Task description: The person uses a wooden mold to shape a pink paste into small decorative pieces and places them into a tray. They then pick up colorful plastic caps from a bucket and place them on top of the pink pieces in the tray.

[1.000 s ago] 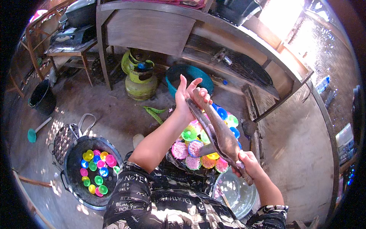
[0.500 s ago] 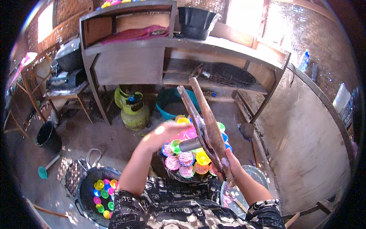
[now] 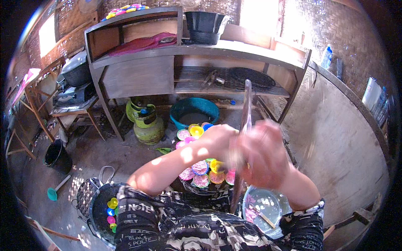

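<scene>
one long-handled wooden press [image 3: 247, 100], at the motion-blurred left hand [image 3: 221, 143] and right hand [image 3: 266, 155], finger closure indiscernible; uneven grip could tip it onto strand-filled plastic cups [image 3: 200, 168].

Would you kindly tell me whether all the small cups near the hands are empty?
No, several of the cups visibly hold pinkish strands.

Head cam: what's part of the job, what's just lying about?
Likely job:
- long, brownish, wooden-looking tool, held
- small multicoloured cups, several holding pink strands
- round translucent basin

Likely idle:
- yellow-green metal gas cylinder
- round teal plastic basin
- teal long-handled dipper
</scene>
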The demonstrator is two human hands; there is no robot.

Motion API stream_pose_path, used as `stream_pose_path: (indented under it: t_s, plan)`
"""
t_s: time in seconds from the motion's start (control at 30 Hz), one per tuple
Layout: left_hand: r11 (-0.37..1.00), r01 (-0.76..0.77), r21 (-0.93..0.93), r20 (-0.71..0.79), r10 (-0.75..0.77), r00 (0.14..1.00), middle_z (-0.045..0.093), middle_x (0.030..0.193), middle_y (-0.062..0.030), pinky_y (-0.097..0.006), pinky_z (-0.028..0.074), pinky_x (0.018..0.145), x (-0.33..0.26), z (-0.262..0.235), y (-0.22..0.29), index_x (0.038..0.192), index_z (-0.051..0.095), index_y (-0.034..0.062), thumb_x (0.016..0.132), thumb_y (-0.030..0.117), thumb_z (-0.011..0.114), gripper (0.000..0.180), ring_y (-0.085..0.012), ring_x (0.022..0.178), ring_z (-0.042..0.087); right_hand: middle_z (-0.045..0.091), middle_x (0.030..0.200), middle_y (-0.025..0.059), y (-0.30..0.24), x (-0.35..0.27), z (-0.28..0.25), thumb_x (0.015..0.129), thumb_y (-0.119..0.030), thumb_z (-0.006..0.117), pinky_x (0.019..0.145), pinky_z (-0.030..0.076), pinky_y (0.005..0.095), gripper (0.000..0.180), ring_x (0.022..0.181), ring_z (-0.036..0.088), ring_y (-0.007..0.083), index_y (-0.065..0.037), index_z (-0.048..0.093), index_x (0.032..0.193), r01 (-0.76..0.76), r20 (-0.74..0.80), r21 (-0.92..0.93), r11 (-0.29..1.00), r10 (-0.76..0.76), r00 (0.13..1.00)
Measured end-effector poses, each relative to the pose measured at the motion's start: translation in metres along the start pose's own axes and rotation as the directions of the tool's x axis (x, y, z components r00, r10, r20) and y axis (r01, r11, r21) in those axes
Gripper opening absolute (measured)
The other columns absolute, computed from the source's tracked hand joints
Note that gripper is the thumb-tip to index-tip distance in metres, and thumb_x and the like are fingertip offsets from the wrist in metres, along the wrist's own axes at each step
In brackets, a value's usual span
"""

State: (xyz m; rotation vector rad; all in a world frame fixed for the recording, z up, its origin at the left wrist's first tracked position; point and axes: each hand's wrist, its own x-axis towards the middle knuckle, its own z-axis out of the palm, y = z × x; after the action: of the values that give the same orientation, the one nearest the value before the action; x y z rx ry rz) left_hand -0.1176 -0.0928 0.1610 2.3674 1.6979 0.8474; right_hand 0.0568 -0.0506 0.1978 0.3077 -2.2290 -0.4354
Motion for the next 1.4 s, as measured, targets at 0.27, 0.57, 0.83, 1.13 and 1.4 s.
stream_pose_path:
  t_s: [0.27, 0.57, 0.83, 1.13, 1.4]
  plan:
    - [0.937, -0.141, 0.319, -0.059, 0.168, 0.984, 0.059, 0.062, -0.0031, -0.034, 0.050, 0.051, -0.051, 0.027, 0.027, 0.078, 0.063, 0.0127, 0.063, 0.022, 0.071, 0.019, -0.0201, 0.057, 0.061, 0.054, 0.071, 0.0032, -0.004, -0.067, -0.055, 0.072, -0.004, 0.064, 0.054, 0.043, 0.0249, 0.046, 0.064, 0.054, 0.0085, -0.002, 0.035, 0.107, -0.662, 0.368, 0.701, 0.266, 0.660, 0.655]
    - [0.193, 0.169, -0.967, 0.162, -0.049, 0.986, 0.060, 0.098, -0.0140, -0.044, 0.045, 0.090, -0.040, 0.076, -0.030, 0.108, 0.053, 0.0010, 0.070, 0.018, 0.075, 0.047, -0.0259, 0.100, 0.056, 0.051, 0.074, 0.0047, -0.001, -0.145, -0.049, 0.081, -0.004, 0.059, 0.071, 0.042, 0.0332, 0.034, 0.071, 0.050, 0.0174, -0.013, 0.038, 0.107, -0.069, -0.564, 0.815, 0.575, 0.815, 0.134]
    - [0.039, -0.501, -0.865, -0.499, -0.175, 0.849, 0.043, 0.109, -0.0072, -0.050, 0.032, 0.103, -0.037, 0.084, -0.031, 0.098, 0.056, 0.0146, 0.080, 0.031, 0.066, 0.026, -0.0271, 0.120, 0.041, 0.055, 0.118, 0.0147, -0.039, -0.303, 0.071, 0.079, -0.021, 0.067, 0.095, 0.041, 0.0384, 0.044, 0.115, 0.049, 0.0277, -0.008, 0.051, 0.118, -0.706, 0.235, 0.704, 0.071, 0.915, 0.327]
    - [0.115, -0.491, -0.863, -0.485, -0.455, 0.746, 0.049, 0.124, -0.0148, -0.057, 0.033, 0.102, -0.156, 0.007, -0.080, 0.111, 0.053, 0.0100, 0.087, 0.041, 0.054, 0.039, -0.0366, 0.121, 0.042, 0.031, 0.143, 0.0131, -0.173, -0.570, 0.129, 0.081, -0.020, 0.057, 0.109, 0.024, 0.0394, 0.075, 0.135, 0.022, 0.0340, -0.014, 0.017, 0.144, -0.615, 0.457, -0.759, -0.211, 0.500, -0.736]
    - [0.292, -0.543, -0.787, -0.609, -0.509, 0.608, 0.054, 0.121, -0.0055, -0.053, 0.030, 0.104, -0.229, -0.048, -0.121, 0.114, 0.052, 0.0055, 0.085, 0.027, 0.062, 0.038, -0.0339, 0.123, 0.041, 0.047, 0.128, 0.0145, -0.155, -0.570, 0.119, 0.079, -0.016, 0.054, 0.094, 0.041, 0.0410, 0.053, 0.114, 0.049, 0.0322, -0.016, 0.037, 0.130, -0.747, 0.611, -0.657, -0.104, 0.507, -0.608]
